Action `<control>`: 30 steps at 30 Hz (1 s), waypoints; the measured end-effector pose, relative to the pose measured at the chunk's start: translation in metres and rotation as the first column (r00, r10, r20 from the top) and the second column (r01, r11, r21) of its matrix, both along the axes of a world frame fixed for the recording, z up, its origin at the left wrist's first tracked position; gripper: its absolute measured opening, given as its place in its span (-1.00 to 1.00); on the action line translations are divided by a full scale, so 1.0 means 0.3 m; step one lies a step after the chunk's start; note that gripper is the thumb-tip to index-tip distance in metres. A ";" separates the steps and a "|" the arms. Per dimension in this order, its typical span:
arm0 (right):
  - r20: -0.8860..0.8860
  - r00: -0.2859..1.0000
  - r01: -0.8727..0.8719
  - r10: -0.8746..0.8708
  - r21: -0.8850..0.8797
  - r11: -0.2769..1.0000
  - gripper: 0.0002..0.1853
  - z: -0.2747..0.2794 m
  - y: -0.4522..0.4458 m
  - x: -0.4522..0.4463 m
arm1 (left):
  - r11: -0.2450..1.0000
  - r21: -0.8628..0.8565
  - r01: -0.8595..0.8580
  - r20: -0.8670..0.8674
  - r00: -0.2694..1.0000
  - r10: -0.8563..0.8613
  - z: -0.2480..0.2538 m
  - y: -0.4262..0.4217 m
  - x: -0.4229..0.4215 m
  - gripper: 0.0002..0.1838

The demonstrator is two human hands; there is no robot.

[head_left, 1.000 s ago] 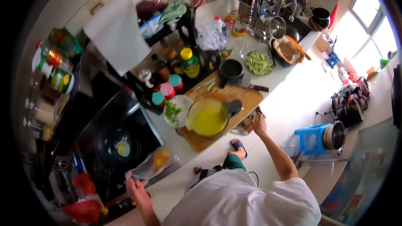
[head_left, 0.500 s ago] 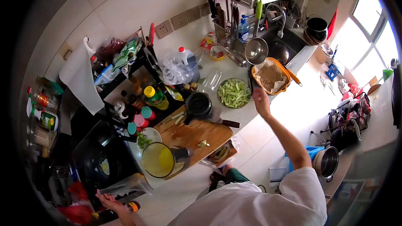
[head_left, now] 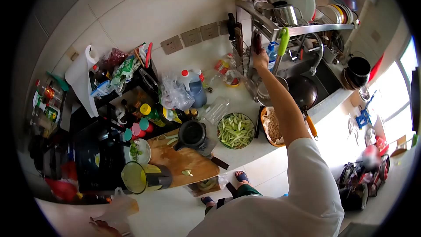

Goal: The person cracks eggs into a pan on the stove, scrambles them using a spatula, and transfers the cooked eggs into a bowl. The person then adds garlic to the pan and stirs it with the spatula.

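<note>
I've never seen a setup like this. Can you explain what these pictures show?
There's no machine, just a person in a white shirt working bare-handed. One camera on their head took every picture, looking down across a kitchen.

On the counter are a wooden cutting board, a round bowl of sliced pale green vegetables, and a clear jug with something yellow inside.

The right hand reaches to the steel rack and seems to grip a dark red handle. The left hand is blurred beside a thin, see-through plastic bag; its hold is unclear.
</note>
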State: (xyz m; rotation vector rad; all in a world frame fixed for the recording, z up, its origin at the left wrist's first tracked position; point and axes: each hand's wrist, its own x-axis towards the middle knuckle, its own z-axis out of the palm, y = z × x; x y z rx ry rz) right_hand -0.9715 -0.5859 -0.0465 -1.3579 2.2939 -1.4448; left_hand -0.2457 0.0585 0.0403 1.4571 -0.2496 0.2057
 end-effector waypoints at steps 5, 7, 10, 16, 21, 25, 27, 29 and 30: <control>-0.107 0.992 -0.075 0.068 -0.062 0.995 -0.67 0.072 0.083 -0.032 | 0.986 0.018 -0.164 -0.049 0.985 0.164 -0.071 0.104 -0.153 -0.44; -0.140 0.989 -0.044 0.036 -0.050 0.998 -0.66 0.089 0.055 -0.064 | 0.978 0.019 -0.209 -0.067 0.975 0.210 -0.105 0.154 -0.196 -0.44; -0.157 0.985 -0.095 0.072 -0.146 0.985 -0.67 0.087 0.035 -0.105 | 0.962 0.025 -0.270 -0.094 0.958 0.271 -0.157 0.203 -0.257 -0.44; -0.164 0.986 -0.016 -0.002 -0.109 0.994 -0.54 0.102 0.050 -0.091 | 0.934 0.114 -0.338 -0.097 0.932 0.349 -0.199 0.355 -0.312 -0.44; -0.171 0.975 -0.152 0.141 -0.049 0.987 -0.47 0.058 0.015 -0.100 | 0.961 0.133 -0.244 -0.166 0.950 0.264 -0.204 0.404 -0.333 -0.43; 0.527 0.757 -0.378 0.387 -0.130 0.917 -0.64 0.168 0.161 0.026 | 0.964 0.122 -0.237 -0.201 0.945 0.257 -0.216 0.357 -0.356 -0.44; 0.615 0.636 -0.390 0.467 -0.265 0.882 -0.69 0.137 0.156 0.033 | 0.959 0.137 -0.247 -0.185 0.945 0.269 -0.231 0.326 -0.363 -0.45; 0.693 0.519 -0.371 0.500 -0.345 0.862 -0.70 0.144 0.170 0.038 | 0.948 0.167 -0.272 -0.159 0.941 0.298 -0.229 0.287 -0.385 -0.47; 0.707 0.473 -0.347 0.525 -0.398 0.849 -0.71 0.157 0.151 0.030 | 0.941 0.179 -0.287 -0.145 0.938 0.314 -0.228 0.279 -0.394 -0.48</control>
